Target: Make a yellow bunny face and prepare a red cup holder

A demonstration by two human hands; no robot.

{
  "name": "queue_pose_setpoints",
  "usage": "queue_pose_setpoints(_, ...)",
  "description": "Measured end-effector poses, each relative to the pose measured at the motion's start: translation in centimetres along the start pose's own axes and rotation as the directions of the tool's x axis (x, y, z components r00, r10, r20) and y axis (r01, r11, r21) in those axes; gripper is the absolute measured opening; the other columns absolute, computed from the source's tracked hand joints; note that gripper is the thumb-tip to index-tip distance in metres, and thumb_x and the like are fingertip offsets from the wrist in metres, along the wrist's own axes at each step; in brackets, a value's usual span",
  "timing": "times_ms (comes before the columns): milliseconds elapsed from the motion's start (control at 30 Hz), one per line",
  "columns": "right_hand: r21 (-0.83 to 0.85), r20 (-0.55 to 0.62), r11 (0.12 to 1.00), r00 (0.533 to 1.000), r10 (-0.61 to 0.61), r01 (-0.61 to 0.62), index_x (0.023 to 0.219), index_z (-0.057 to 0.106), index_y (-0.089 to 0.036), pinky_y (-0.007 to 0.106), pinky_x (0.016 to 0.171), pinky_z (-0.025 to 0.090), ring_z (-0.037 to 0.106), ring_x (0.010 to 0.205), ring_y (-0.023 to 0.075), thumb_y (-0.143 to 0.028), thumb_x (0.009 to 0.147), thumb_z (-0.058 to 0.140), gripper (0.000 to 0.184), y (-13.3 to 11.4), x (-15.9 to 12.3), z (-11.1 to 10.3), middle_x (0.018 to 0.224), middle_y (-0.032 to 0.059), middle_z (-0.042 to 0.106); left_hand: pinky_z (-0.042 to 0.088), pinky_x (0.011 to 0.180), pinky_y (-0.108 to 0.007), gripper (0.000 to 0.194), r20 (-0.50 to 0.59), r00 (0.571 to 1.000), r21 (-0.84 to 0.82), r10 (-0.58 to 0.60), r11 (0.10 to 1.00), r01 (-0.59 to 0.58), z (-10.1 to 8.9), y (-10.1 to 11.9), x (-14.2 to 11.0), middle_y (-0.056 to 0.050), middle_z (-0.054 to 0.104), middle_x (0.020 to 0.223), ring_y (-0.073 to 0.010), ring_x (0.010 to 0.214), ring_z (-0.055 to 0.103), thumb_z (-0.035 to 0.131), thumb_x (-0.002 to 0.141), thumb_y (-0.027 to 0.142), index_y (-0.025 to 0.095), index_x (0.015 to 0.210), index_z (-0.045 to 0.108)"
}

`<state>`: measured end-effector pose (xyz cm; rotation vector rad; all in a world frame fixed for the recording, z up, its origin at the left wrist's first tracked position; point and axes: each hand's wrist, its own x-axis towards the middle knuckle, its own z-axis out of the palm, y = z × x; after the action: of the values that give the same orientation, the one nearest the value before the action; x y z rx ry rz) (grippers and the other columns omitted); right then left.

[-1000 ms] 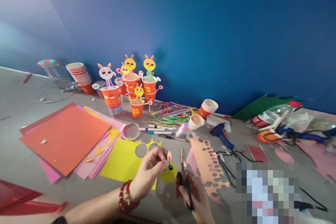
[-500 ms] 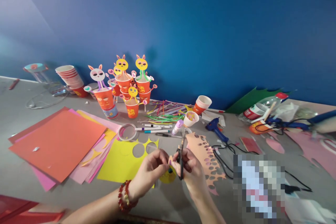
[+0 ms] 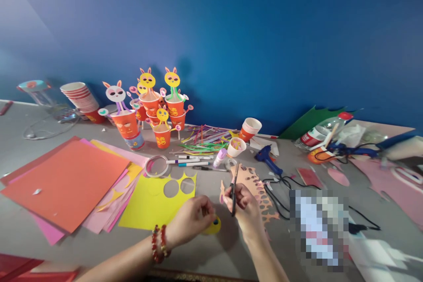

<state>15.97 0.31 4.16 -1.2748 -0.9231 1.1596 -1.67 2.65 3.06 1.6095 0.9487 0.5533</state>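
Observation:
My right hand (image 3: pixel 243 205) is closed around dark-handled scissors (image 3: pixel 234 191), blades pointing up and away. Between its thumb and fingers it also pinches a small peach paper piece (image 3: pixel 222 193) with a pink inner part, shaped like an ear. To the left, my left hand (image 3: pixel 194 217) has its fingertips pressed together; what they hold, if anything, is hidden. Just beyond those fingertips shows a yellow paper disc (image 3: pixel 216 226) with a dark eye, partly covered by the hand. A yellow sheet with round holes (image 3: pixel 148 202) lies left of my left hand.
Paper cups with bunny-faced figures (image 3: pixel 127 124) stand at the back. Stacked coloured paper (image 3: pixel 72 180) lies left. Markers (image 3: pixel 193 164), a glue stick (image 3: pixel 220 158) and a tape roll (image 3: pixel 156 166) lie ahead. Right are a peach cut-out sheet (image 3: pixel 256 185), a blue glue gun (image 3: pixel 269 159) and its cord.
My hands have moved apart. The small peach piece, earlier between both hands, is now in my right hand alone, beside the scissors. My left hand has drawn down over the yellow disc.

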Motion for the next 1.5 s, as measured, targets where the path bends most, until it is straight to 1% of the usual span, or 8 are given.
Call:
queue_pose_setpoints(233, 0.050, 0.077, 0.999, 0.997, -0.002, -0.002, 0.072, 0.055, -0.019, 0.020, 0.052, 0.039, 0.051, 0.052, 0.0096, -0.027, 0.069, 0.082, 0.028, 0.5, -0.6, -0.3, 0.060, -0.0027, 0.064, 0.043, 0.075, -0.032, 0.008, 0.003, 0.973, 0.510, 0.229, 0.837, -0.199, 0.6, -1.2, 0.4, -0.007, 0.068, 0.086, -0.0232, 0.082, 0.061, 0.061, 0.085, 0.022, 0.018, 0.087, 0.067)
queue_pose_setpoints(500, -0.055, 0.082, 0.998, 0.997, 0.005, -0.001, 0.075, 0.055, -0.020, 0.020, 0.046, 0.036, 0.047, 0.047, 0.0088, -0.029, 0.070, 0.082, 0.029, 1.0, -1.3, 0.0, 0.057, -0.0054, 0.059, 0.046, 0.072, -0.026, 0.017, -0.146, 0.964, 0.101, 0.220, 0.973, -0.207, -0.4, 0.8, 0.5, -0.004, 0.065, 0.081, -0.0168, 0.077, 0.060, 0.051, 0.094, 0.025, 0.018, 0.083, 0.061)
queue_pose_setpoints(700, -0.074, 0.090, 0.997, 0.996, -0.025, 0.031, 0.077, 0.058, -0.019, 0.020, 0.047, 0.034, 0.045, 0.048, 0.0083, -0.029, 0.074, 0.079, 0.024, 0.9, -1.4, 0.1, 0.061, -0.0025, 0.064, 0.044, 0.065, -0.026, 0.008, -0.117, 0.986, 0.189, 0.121, 0.977, -0.098, -0.6, -0.5, 0.8, -0.002, 0.066, 0.075, -0.0174, 0.070, 0.061, 0.053, 0.090, 0.020, 0.020, 0.084, 0.058)
queue_pose_setpoints(833, -0.058, 0.090, 0.998, 0.996, -0.022, 0.027, 0.077, 0.057, -0.019, 0.020, 0.047, 0.034, 0.045, 0.047, 0.0081, -0.029, 0.074, 0.078, 0.023, 0.9, -1.4, 0.1, 0.062, -0.0010, 0.067, 0.044, 0.068, -0.029, 0.005, -0.193, 0.962, 0.328, 0.191, 0.937, -0.120, -1.0, -0.9, 0.8, -0.004, 0.064, 0.080, -0.0188, 0.073, 0.059, 0.057, 0.086, 0.019, 0.020, 0.081, 0.057)
queue_pose_setpoints(967, -0.032, 0.100, 0.999, 0.995, 0.007, -0.003, 0.079, 0.056, -0.020, 0.020, 0.048, 0.036, 0.049, 0.049, 0.0092, -0.028, 0.072, 0.079, 0.025, 0.8, -1.6, 0.4, 0.065, -0.0013, 0.068, 0.047, 0.069, -0.027, 0.012, -0.118, 0.975, -0.019, 0.188, 0.981, -0.192, -1.3, 0.1, 0.5, -0.005, 0.065, 0.082, -0.0168, 0.074, 0.060, 0.053, 0.093, 0.028, 0.018, 0.090, 0.059)
queue_pose_setpoints(1100, -0.083, 0.104, 0.996, 0.994, 0.024, -0.015, 0.079, 0.058, -0.020, 0.020, 0.048, 0.036, 0.048, 0.048, 0.0096, -0.027, 0.071, 0.079, 0.024, 0.9, -1.7, 0.9, 0.062, -0.0031, 0.065, 0.046, 0.068, -0.026, 0.026, 0.005, 0.993, -0.295, 0.118, 0.949, -0.111, -1.0, 0.6, 0.3, -0.005, 0.066, 0.077, -0.0155, 0.072, 0.060, 0.057, 0.093, 0.038, 0.016, 0.081, 0.059)
queue_pose_setpoints(1333, -0.081, 0.074, 0.995, 0.995, 0.061, -0.055, 0.078, 0.057, -0.021, 0.022, 0.051, 0.039, 0.050, 0.053, 0.0126, -0.044, 0.075, 0.078, 0.032, 0.1, -2.6, 0.9, 0.061, -0.0037, 0.057, 0.045, 0.071, -0.026, 0.027, -0.079, 0.987, -0.463, 0.138, 0.872, -0.159, -1.1, 1.3, 0.0, -0.003, 0.062, 0.076, -0.0149, 0.074, 0.058, 0.060, 0.092, 0.038, 0.016, 0.076, 0.057)
queue_pose_setpoints(1500, -0.072, 0.257, 0.992, 0.960, 0.115, -0.099, 0.077, 0.053, -0.020, 0.024, 0.053, 0.041, 0.052, 0.052, 0.0126, -0.063, 0.079, 0.069, 0.046, 0.8, -4.8, 0.4, 0.065, -0.0031, 0.052, 0.044, 0.074, -0.028, 0.029, -0.182, 0.963, -0.515, 0.200, 0.815, -0.267, -1.6, 2.4, -0.1, -0.006, 0.061, 0.084, -0.0162, 0.079, 0.056, 0.060, 0.093, 0.037, 0.016, 0.074, 0.056)
